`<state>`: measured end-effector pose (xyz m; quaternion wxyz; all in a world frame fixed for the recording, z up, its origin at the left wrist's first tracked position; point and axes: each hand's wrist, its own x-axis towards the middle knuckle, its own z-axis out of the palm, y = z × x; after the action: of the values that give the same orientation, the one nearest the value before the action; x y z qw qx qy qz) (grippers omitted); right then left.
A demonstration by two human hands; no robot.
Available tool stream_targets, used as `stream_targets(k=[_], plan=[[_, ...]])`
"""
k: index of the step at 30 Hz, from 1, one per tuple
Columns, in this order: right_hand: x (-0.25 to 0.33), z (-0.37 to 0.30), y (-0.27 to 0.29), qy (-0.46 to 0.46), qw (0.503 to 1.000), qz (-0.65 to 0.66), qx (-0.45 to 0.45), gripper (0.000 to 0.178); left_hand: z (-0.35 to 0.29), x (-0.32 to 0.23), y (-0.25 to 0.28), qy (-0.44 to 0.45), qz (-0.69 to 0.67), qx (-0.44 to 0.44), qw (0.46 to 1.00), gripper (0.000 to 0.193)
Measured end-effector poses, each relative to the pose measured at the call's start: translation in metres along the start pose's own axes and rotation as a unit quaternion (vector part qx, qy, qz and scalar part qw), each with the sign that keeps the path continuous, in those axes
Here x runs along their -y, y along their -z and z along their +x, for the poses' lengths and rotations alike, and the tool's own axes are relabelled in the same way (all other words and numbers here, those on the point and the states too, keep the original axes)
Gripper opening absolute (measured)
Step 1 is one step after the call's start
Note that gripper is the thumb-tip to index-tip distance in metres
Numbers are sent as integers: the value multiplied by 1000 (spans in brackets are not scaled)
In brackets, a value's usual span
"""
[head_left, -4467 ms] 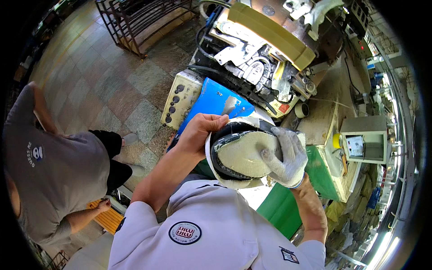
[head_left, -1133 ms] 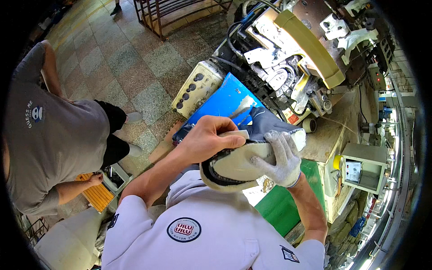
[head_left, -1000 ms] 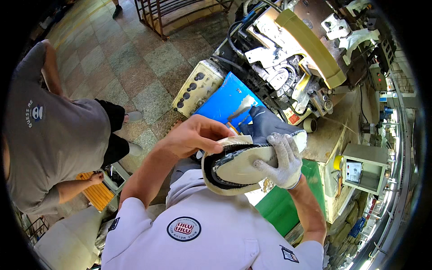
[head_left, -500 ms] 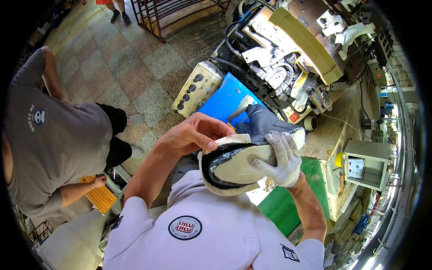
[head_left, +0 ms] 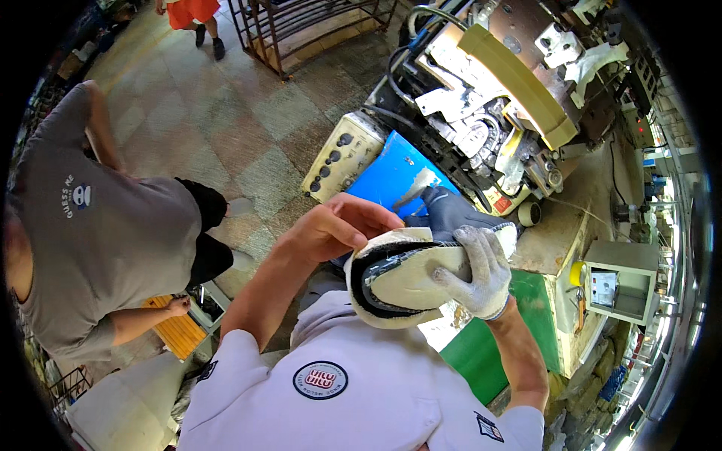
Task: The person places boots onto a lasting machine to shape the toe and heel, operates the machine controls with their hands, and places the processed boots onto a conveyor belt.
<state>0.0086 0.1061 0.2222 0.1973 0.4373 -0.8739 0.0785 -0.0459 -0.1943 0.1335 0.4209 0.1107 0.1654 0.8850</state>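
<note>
In front of my chest, a lasted shoe upper [head_left: 398, 282] lies with its pale sole side facing up. A black inner edge and a cream outer rim curve around its left end. My right hand [head_left: 477, 274], in a whitish knitted glove, grips the right part, with its thumb across the pale sole face. My bare left hand [head_left: 342, 225] pinches the far left rim between thumb and fingers; some fingertips are hidden behind the rim. Dark grey material [head_left: 451, 210] shows just beyond the upper; whether it belongs to the shoe I cannot tell.
Ahead right stands a machine [head_left: 481, 128] with a curved yellow-brown guard, a blue panel [head_left: 406, 177] and a control box [head_left: 342, 154] with black knobs. A co-worker in a grey shirt [head_left: 113, 225] is close on my left. A metal rack [head_left: 308, 34] stands farther off.
The whole view has shifted slightly, moving the scene rightward and down. Both hands keep their hold on the shoe upper, which is tilted slightly differently. A distant person in orange shorts shows more fully.
</note>
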Motion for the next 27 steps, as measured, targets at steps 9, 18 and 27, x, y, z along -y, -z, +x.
stream_targets(k=[9, 18, 27], plan=[[-4, 1, 22, -112, 994, 10, 16, 67, 56, 18, -10, -226, 145, -29, 963, 57], [-76, -39, 30, -364, 854, 355, -107, 114, 182, -11, -51, -338, 212, 97, 912, 28], [-136, -157, -20, -460, 671, 514, -271, 97, 254, 22, -94, -404, 321, -45, 855, 11]])
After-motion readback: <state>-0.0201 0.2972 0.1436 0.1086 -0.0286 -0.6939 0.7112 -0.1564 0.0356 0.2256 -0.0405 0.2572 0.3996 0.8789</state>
